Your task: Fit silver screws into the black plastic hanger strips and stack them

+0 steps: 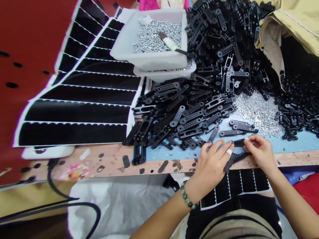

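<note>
My left hand (pixel 216 156) and my right hand (pixel 261 152) are close together at the table's front edge. Between them is a small flat black piece (pixel 238 143). My right thumb and fingers pinch its right end. The left fingers, one with a white band, close over its left end and partly hide it. Below the piece, a dark tape-wrapped object (pixel 233 161) rests at the edge under my hands; its kind is unclear. Just beyond lie a few black plastic link arms (pixel 240 126) with lattice faces, near a heap of small silver screws and nuts (pixel 256 109).
A large pile of black link arms (pixel 184 109) spreads to the left and back. A white tub (pixel 154 61) of screws holds a knife-like scraper (pixel 168 41). Sheets of black adhesive strips (pixel 74 111) lie at left, and another sheet (pixel 221 189) is on my lap. Cables (pixel 82 204) hang lower left.
</note>
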A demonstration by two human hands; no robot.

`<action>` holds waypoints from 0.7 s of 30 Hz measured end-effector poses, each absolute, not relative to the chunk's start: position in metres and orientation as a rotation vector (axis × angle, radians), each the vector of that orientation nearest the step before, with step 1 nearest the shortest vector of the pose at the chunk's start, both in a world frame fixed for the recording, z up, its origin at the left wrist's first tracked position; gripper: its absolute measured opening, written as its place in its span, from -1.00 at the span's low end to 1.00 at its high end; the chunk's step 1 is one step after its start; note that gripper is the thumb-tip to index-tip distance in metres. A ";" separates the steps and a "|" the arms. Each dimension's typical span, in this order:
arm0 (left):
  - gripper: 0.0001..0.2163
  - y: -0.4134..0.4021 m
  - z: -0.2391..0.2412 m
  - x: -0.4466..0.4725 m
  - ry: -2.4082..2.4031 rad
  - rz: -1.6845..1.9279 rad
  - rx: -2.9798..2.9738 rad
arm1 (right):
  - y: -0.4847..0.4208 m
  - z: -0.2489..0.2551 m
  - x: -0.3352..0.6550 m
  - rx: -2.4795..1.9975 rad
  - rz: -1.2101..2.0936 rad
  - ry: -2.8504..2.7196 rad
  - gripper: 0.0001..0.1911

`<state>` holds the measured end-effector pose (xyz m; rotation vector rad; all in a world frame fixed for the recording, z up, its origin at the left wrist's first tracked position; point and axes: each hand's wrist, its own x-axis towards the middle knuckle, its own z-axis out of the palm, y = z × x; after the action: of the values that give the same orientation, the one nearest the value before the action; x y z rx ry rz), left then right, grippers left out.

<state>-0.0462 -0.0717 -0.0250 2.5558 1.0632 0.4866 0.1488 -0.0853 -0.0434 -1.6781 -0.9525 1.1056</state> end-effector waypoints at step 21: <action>-0.61 -0.064 -0.031 -0.047 0.981 0.569 2.633 | -0.072 -0.042 0.154 -1.643 1.199 -0.946 -0.74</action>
<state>-0.0469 -0.0639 -0.0309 2.6332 0.9805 0.5687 0.1536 -0.0721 -0.0416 -1.6427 -0.9461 1.1988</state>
